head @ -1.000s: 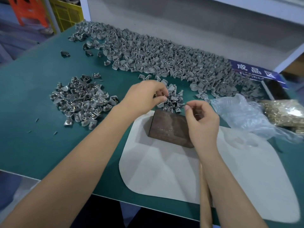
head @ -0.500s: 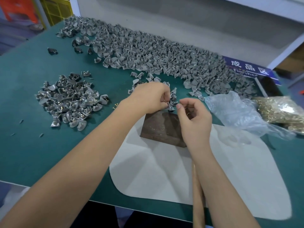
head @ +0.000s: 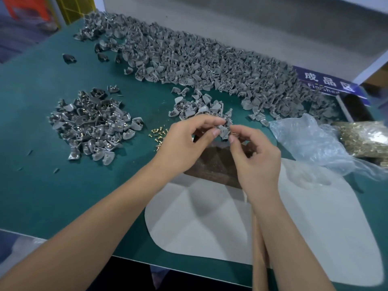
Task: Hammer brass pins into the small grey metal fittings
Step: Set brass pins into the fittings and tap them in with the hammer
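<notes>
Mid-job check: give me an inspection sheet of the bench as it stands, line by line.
Surface: green bench top with a pale mat at the near edge; a dark brown block sits on the mat.
Job's things: left hand holds a grey fitting; right hand pinches a brass pin beside it. Loose pins lie on the bench. Big heap of fittings at the back, smaller pile at left. A wooden handle runs under the right forearm; its head is hidden.
Clutter: clear plastic bag; bag of brass parts.
Grippers: both hands busy.
Cables: nothing seen.
Surroundings: blue sign, grey back wall.
</notes>
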`<state>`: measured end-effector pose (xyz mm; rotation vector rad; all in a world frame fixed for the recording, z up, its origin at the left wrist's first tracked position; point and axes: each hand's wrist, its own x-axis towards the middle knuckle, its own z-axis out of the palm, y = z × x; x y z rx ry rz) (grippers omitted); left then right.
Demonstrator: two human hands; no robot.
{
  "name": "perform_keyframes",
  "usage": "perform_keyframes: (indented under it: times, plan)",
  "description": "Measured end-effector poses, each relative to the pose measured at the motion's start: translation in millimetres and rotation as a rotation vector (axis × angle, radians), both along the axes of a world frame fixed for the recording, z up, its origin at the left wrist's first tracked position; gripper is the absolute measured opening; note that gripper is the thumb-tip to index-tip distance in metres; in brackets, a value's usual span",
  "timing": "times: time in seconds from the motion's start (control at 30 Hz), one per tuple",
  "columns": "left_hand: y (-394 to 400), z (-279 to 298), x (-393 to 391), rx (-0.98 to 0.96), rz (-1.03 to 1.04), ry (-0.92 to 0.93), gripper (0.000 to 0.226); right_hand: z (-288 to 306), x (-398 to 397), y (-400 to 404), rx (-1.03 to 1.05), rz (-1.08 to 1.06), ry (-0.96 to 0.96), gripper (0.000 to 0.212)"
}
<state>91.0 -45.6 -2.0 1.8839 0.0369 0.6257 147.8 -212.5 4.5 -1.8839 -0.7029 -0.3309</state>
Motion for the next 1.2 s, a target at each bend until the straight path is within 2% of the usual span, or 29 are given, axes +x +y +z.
perform_keyframes:
  times: [0.17, 0.3, 0.4, 0.57, 0.93, 1.2]
  plan:
    - [-3, -3, 0, 0.038, 0.039, -0.012, 0.015, 4, -1, -2, 0.056, -0.066, 0.028, 0.021]
    - [-4, -4, -1, 0.106, 0.058, -0.029, 0.015, 5, 1, -5, 0.001, -0.054, -0.042, 0.015]
    - [-7, -3, -2, 0.099, 0.057, -0.029, 0.016, 3, -2, -2, -0.072, -0.035, -0.082, 0.015]
    - [-7, -2, -3, 0.107, 0.082, -0.038, 0.015, 5, -5, -2, -0.082, -0.085, -0.104, 0.006]
    - [-3, 0, -6, 0.235, 0.02, -0.071, 0.013, 5, -7, -2, -0.156, -0.058, -0.164, 0.005]
    - [-2, 1, -10, 0.231, 0.057, -0.045, 0.012, 7, -8, -2, -0.193, -0.008, -0.194, 0.004]
